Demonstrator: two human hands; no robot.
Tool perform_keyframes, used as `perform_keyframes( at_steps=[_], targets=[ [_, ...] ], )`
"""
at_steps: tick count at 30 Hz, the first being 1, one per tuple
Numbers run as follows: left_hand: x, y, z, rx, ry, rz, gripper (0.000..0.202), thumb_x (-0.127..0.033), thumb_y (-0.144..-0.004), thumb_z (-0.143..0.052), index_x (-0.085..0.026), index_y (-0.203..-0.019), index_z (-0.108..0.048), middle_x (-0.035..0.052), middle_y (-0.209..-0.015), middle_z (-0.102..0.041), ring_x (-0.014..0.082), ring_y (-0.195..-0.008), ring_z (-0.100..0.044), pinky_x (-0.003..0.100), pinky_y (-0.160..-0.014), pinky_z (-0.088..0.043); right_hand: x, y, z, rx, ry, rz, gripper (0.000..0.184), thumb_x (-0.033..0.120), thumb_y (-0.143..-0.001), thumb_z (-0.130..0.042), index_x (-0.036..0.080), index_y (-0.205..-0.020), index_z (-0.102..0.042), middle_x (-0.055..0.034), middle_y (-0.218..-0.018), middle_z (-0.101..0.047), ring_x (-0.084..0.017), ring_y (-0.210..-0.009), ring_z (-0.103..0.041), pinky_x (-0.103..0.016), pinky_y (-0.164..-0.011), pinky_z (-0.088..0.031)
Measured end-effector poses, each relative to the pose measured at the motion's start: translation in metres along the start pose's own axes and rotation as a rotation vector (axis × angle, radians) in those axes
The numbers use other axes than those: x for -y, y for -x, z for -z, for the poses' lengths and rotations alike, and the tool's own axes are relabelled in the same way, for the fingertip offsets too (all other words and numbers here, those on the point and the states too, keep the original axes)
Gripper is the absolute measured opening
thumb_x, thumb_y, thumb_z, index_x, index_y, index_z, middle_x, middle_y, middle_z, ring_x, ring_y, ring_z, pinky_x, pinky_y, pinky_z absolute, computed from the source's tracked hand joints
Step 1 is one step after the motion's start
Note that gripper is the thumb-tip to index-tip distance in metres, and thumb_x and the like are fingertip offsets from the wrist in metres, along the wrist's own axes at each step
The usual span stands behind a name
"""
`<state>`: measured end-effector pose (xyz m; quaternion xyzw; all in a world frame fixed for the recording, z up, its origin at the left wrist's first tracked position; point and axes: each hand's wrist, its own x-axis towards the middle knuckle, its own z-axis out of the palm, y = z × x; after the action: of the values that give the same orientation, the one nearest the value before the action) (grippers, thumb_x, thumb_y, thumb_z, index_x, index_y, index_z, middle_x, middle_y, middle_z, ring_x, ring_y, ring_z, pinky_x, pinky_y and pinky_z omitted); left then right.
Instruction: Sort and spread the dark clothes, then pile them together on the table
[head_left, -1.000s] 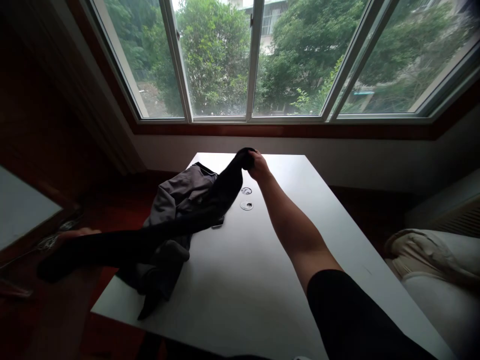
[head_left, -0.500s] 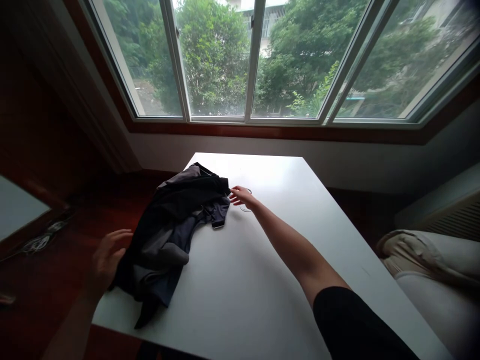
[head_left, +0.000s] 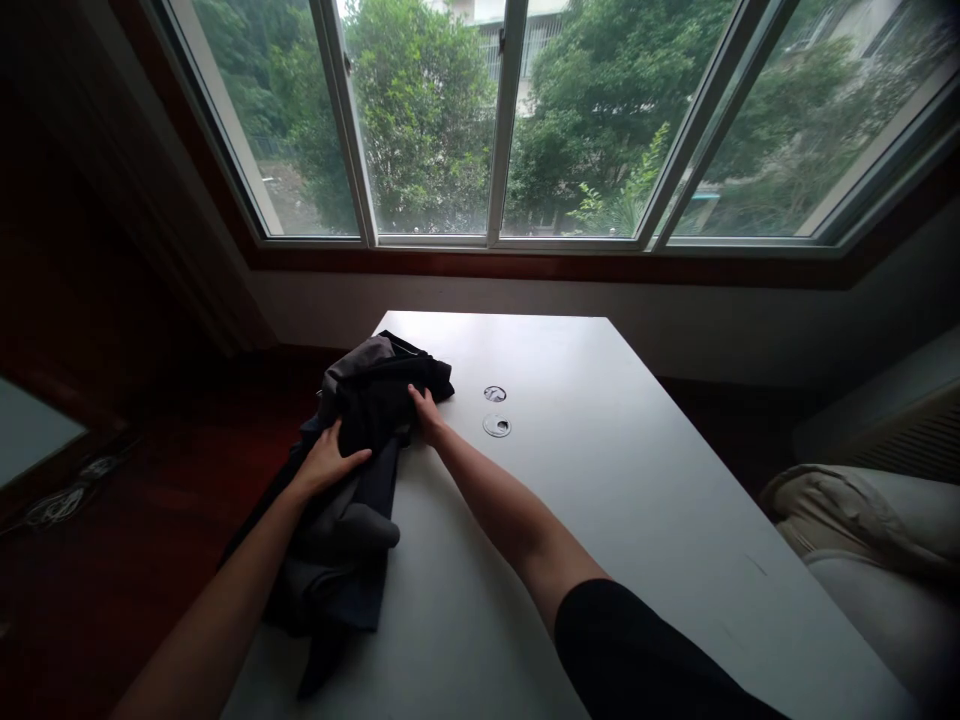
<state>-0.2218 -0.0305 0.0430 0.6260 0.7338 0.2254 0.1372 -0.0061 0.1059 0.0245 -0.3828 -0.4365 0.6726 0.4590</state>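
A bunched heap of dark clothes (head_left: 371,410), black, grey and navy, lies along the left side of the white table. My left hand (head_left: 330,462) rests on the heap's left-middle part, its thumb spread away from the fingers. At the heap's right edge, my right hand (head_left: 426,412) holds the black cloth, thumb side up; some of its fingers are hidden by the fabric. A rounded grey fold (head_left: 367,530) bulges nearer to me, and a dark end of cloth hangs toward the near edge.
The white table (head_left: 600,480) has two round cable-hole fittings (head_left: 496,426) right of the clothes. Behind it stands a wide window (head_left: 491,150). Beige cushions or bedding (head_left: 862,510) sit at the right. A coiled cable (head_left: 56,505) lies on the reddish floor at the left.
My left hand has come from beside the heap onto it. My right hand has moved left onto the cloth, folding the right edge inward and uncovering the round fittings.
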Motion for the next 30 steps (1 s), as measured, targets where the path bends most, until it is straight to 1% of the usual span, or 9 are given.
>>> perform_keyframes(
  at_steps=[3, 7, 11, 14, 16, 19, 24, 27, 30],
  targets=[
    [-0.025, 0.01, -0.021, 0.033, -0.255, -0.036, 0.122, -0.069, -0.077, -0.07, -0.012, -0.166, -0.01, 0.0252, -0.159, -0.037, 0.0438, -0.143, -0.043, 0.051, -0.115, -0.037, -0.003, -0.012, -0.005, -0.049, -0.04, 0.084, 0.062, 0.054, -0.096, -0.059, 0.026, -0.149, -0.041, -0.006, -0.139, -0.061, -0.02, -0.125, -0.06, -0.038, -0.108, -0.053],
    [-0.03, 0.007, -0.021, 0.026, -0.433, -0.043, 0.107, -0.052, -0.083, -0.064, -0.014, -0.166, -0.008, 0.0237, -0.152, -0.044, 0.043, -0.134, -0.05, 0.05, -0.106, -0.042, -0.002, -0.001, 0.015, 0.013, 0.088, 0.155, 0.06, 0.048, -0.096, -0.059, 0.027, -0.15, -0.042, -0.0051, -0.137, -0.063, -0.021, -0.125, -0.061, -0.039, -0.107, -0.051],
    [-0.016, -0.016, -0.006, 0.079, -0.446, -0.074, 0.092, -0.043, -0.088, -0.057, -0.02, -0.166, -0.015, 0.0178, -0.148, -0.05, 0.0385, -0.13, -0.051, 0.047, -0.102, -0.045, -0.008, 0.057, 0.046, 0.041, 0.464, 0.32, 0.044, 0.034, -0.096, -0.059, 0.026, -0.139, -0.055, -0.0052, -0.122, -0.069, -0.021, -0.11, -0.066, -0.036, -0.099, -0.052],
    [-0.012, -0.035, 0.0, 0.109, -0.432, -0.092, 0.091, -0.04, -0.086, -0.058, -0.023, -0.166, -0.017, 0.0154, -0.152, -0.048, 0.0366, -0.133, -0.05, 0.044, -0.104, -0.046, -0.018, 0.119, 0.05, 0.107, 0.859, 0.451, 0.017, 0.025, -0.096, -0.057, 0.023, -0.108, -0.069, -0.0051, -0.106, -0.071, -0.021, -0.102, -0.064, -0.035, -0.096, -0.049],
    [-0.015, -0.044, 0.001, 0.134, -0.423, -0.105, 0.092, -0.038, -0.084, -0.06, -0.024, -0.166, -0.019, 0.0152, -0.154, -0.046, 0.0368, -0.135, -0.048, 0.044, -0.105, -0.045, -0.028, 0.158, 0.035, 0.219, 1.065, 0.544, 0.011, 0.025, -0.095, -0.061, 0.023, -0.102, -0.069, -0.0061, -0.105, -0.071, -0.023, -0.106, -0.061, -0.036, -0.099, -0.046],
    [-0.022, -0.051, 0.002, 0.165, -0.411, -0.109, 0.094, -0.035, -0.082, -0.063, -0.021, -0.165, -0.022, 0.0174, -0.154, -0.047, 0.0389, -0.137, -0.047, 0.046, -0.107, -0.044, -0.046, 0.197, -0.009, 0.376, 1.238, 0.671, 0.034, 0.039, -0.089, -0.071, 0.021, -0.116, -0.063, -0.0108, -0.117, -0.067, -0.028, -0.113, -0.058, -0.041, -0.102, -0.046],
    [-0.038, -0.037, 0.001, 0.141, -0.396, -0.046, 0.091, -0.038, -0.083, -0.062, -0.015, -0.163, -0.026, 0.0244, -0.153, -0.046, 0.045, -0.139, -0.044, 0.057, -0.109, -0.039, -0.063, 0.218, -0.051, 0.469, 1.363, 0.761, 0.041, 0.045, -0.093, -0.065, 0.017, -0.123, -0.061, -0.0182, -0.135, -0.059, -0.033, -0.129, -0.052, -0.048, -0.111, -0.041],
    [-0.051, -0.009, -0.01, 0.052, -0.375, 0.01, 0.093, -0.056, -0.092, -0.051, -0.011, -0.165, -0.016, 0.0288, -0.161, -0.033, 0.0464, -0.147, -0.033, 0.062, -0.113, -0.033, -0.051, 0.23, -0.017, 0.525, 1.286, 0.794, 0.038, 0.035, -0.094, -0.065, 0.018, -0.128, -0.062, -0.016, -0.144, -0.057, -0.03, -0.136, -0.05, -0.045, -0.116, -0.039],
    [-0.062, 0.025, -0.027, -0.012, -0.396, -0.058, 0.108, -0.068, -0.087, -0.057, -0.016, -0.167, -0.006, 0.0277, -0.166, -0.024, 0.0475, -0.153, -0.022, 0.069, -0.116, -0.022, -0.025, 0.247, 0.052, 0.566, 1.178, 0.744, 0.028, 0.028, -0.095, -0.061, 0.025, -0.123, -0.067, -0.0079, -0.141, -0.062, -0.025, -0.134, -0.054, -0.042, -0.115, -0.04]
  ],
)
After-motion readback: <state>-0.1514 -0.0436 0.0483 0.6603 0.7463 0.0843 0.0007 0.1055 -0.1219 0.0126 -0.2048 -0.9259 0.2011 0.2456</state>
